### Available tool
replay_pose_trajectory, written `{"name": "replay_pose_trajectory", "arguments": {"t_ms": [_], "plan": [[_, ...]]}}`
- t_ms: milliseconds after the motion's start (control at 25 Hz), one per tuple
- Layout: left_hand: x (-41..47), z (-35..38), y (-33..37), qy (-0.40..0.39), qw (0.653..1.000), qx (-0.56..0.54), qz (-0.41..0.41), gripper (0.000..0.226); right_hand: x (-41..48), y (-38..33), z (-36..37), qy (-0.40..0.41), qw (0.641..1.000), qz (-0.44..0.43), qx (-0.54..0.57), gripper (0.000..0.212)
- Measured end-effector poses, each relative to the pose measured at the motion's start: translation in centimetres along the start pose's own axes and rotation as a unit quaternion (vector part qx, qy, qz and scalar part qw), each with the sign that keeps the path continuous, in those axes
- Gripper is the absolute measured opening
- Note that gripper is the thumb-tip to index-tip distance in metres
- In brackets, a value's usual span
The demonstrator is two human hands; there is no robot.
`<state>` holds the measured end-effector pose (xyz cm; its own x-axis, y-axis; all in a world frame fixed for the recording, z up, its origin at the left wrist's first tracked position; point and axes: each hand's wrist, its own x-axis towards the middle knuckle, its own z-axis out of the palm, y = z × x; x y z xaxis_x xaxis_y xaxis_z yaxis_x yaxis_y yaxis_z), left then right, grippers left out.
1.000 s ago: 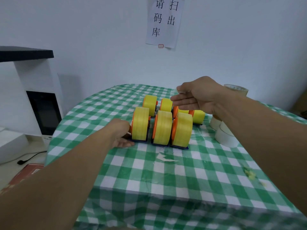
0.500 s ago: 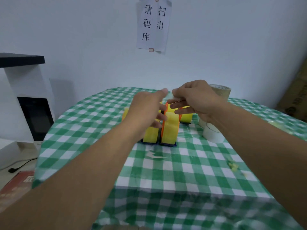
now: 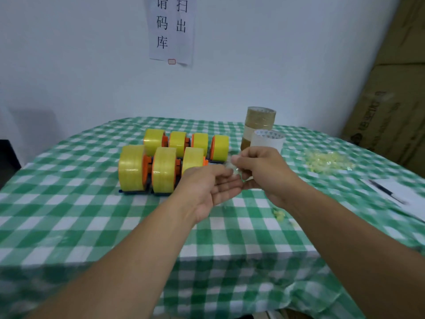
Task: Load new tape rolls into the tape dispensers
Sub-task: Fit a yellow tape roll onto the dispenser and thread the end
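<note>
Several blue-and-orange tape dispensers loaded with yellow tape rolls stand in two rows on the green checked tablecloth. The front row starts with a dispenser at the left, and the back row stands behind it. My right hand pinches a small clear scrap of tape just right of the front row. My left hand lies palm up beside it, fingers relaxed, its fingertips at the scrap. It partly hides the right-most front dispenser.
A stack of brown tape rolls with a white roll in front stands at the back right. A pile of yellowish tape scraps lies to the right, with a paper and pen beyond. Cardboard boxes lean at the far right.
Both hands have come off the dispensers and moved to the right of the front row. My right hand now pinches a tape scrap and my left hand has opened.
</note>
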<state>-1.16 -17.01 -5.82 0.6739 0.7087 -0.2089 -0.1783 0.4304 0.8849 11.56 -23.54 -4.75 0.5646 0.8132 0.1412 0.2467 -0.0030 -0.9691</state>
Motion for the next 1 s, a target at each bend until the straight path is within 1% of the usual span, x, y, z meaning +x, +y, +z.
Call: {"name": "replay_pose_trajectory", "arguments": {"t_ms": [120,240,320,400,560,720,840,920,1000], "plan": [[0.7,0.3,-1.2,-0.015,1.0,0.007,-0.003,0.014,0.1,1.8,-1.2,-0.002,1.0,-0.007,0.002,0.013],[1.1,0.8,-2.3,-0.041,0.999,-0.031,-0.013,0.021,0.1,2.9,-1.5,0.02,0.997,-0.057,-0.041,0.016],[1.5,1.1,-2.7,-0.051,0.997,-0.058,-0.015,0.02,0.1,3.2,-1.6,0.032,0.991,-0.097,-0.084,0.017],[1.8,1.3,-2.8,-0.053,0.996,-0.067,-0.011,0.018,0.1,3.2,-1.9,0.025,0.986,-0.126,-0.103,0.015],[2.0,1.2,-2.4,-0.049,0.997,-0.055,-0.019,0.019,0.2,3.3,-2.6,-0.011,0.981,-0.147,-0.125,0.013],[1.8,1.0,-1.9,-0.053,0.996,-0.06,-0.036,0.021,0.2,2.8,-3.4,-0.044,0.976,-0.158,-0.142,0.018],[1.7,0.8,-1.7,-0.039,0.995,-0.079,-0.039,0.02,0.2,2.4,-3.9,-0.089,0.959,-0.172,-0.207,0.018],[1.7,0.5,-1.7,-0.025,0.995,-0.088,-0.036,0.018,0.0,2.2,-4.3,-0.137,0.95,-0.147,-0.24,0.02],[1.5,0.3,-1.8,-0.026,0.997,-0.069,-0.033,0.018,-0.2,2.0,-4.5,-0.146,0.953,-0.132,-0.229,0.02]]}}
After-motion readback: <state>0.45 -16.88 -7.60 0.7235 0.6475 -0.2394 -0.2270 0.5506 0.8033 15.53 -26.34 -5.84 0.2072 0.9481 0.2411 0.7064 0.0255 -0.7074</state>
